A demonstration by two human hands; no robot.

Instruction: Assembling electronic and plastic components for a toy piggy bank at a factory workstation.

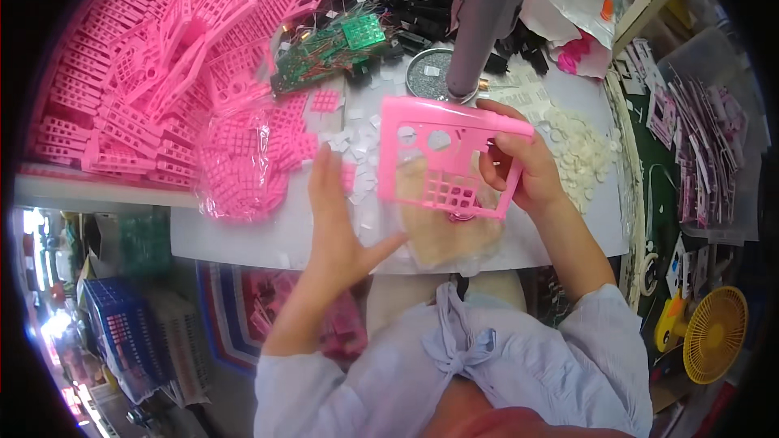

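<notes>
Fingers of the right hand [526, 169] are pinching one pink plastic panel [445, 154], with two round holes and a grid of square openings, above the desk's [268, 235] near edge. Left hand [339, 223] is hovering flat, fingers released, beside it. One grey tool [480, 20] is standing at the far edge, and pink frames [154, 65] too many to count are lying heaped at the far left corner.

The worktop [268, 235] is evenly and brightly lit from above, with colours washed pale and shadows faint. Straight edges are bent by fisheye distortion, corners are blacked out, and glare is seen at lower left.
</notes>
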